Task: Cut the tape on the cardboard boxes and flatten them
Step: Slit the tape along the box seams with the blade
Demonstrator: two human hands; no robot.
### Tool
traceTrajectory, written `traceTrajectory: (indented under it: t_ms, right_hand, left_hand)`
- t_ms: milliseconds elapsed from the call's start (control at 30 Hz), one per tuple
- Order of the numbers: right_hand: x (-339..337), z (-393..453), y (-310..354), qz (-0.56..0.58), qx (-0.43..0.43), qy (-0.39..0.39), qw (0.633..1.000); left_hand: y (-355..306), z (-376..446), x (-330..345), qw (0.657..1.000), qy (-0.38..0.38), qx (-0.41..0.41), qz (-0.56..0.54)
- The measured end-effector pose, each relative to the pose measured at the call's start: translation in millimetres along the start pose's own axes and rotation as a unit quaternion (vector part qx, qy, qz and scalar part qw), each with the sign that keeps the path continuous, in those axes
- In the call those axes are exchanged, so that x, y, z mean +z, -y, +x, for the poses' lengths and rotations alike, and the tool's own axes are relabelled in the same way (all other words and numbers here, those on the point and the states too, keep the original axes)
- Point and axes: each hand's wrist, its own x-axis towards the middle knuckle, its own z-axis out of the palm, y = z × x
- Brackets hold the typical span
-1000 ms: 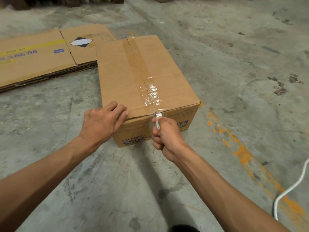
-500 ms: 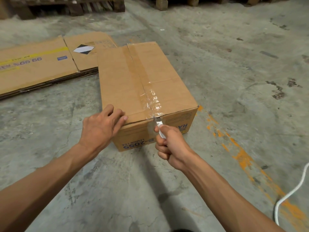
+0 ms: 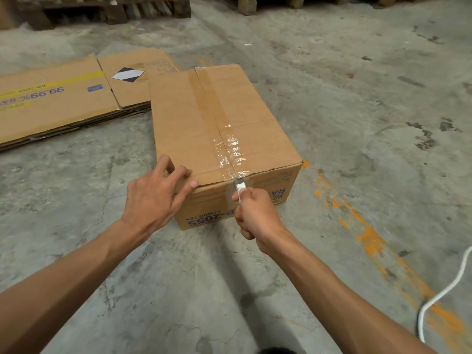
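Standing on the concrete floor, sealed box; cutter at the tape on its near edge, right hand clenched round it. Left hand braces the corner, fingers flat – a slip could nick them

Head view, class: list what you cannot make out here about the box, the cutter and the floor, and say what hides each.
- Cutter: its handle is buried in the right hand; the blade tip is too small to see.
- Cardboard box: contents hidden by taped flaps; its far side faces away.
- Box print: partly covered by the right hand.
- Flattened cardboard: cut off by the left edge.
- White cable: runs off the right edge.
- Left hand: palm hidden.
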Motion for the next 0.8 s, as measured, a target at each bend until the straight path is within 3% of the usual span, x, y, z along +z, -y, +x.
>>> traceTrajectory:
  t_ms: [167,300,367,433,500,567,700,733,800]
  right_hand:
    - [-14.5,1.8,11.2,0.146,0.063,0.080,0.984]
    - [-30.3,-11.6,12.6,-0.010,0.020,0.129,0.991]
    - [-33.2,-7.1,17.0,-0.061,-0.043,0.105,0.992]
    - [-32.9,8.6,29.2,-0.130,-0.171,-0.001,0.977]
    - [-33.1,33.4,42.5,-0.222,-0.304,-0.106,0.920]
    - [-36.2,55.5,52.3,-0.255,-0.362,-0.103,0.891]
    - [-30.4,71.4,52.9,-0.298,-0.295,0.028,0.907]
    - [-24.9,67.4,49.9,-0.298,-0.275,0.038,0.913]
    - [-10.5,52.6,41.3,-0.230,-0.224,0.049,0.946]
  left_hand:
    - [0.9,2.0,-0.1,0.998,0.058,0.004,0.007]
    - [3.4,3.1,5.7,0.995,0.097,-0.021,-0.013]
    - [3.9,4.7,6.9,0.993,0.115,-0.016,-0.008]
    - [4.6,5.2,5.4,0.992,0.128,-0.014,-0.001]
    - [9.5,4.9,4.7,0.991,0.135,-0.016,0.002]
    - [21.8,3.1,3.8,0.990,0.140,-0.012,-0.009]
    - [60.2,-0.9,-3.0,0.991,0.136,0.005,0.006]
    - [69.4,-2.0,-4.4,0.991,0.131,-0.011,0.006]
    - [84.0,-8.0,-6.3,0.985,0.108,-0.124,-0.043]
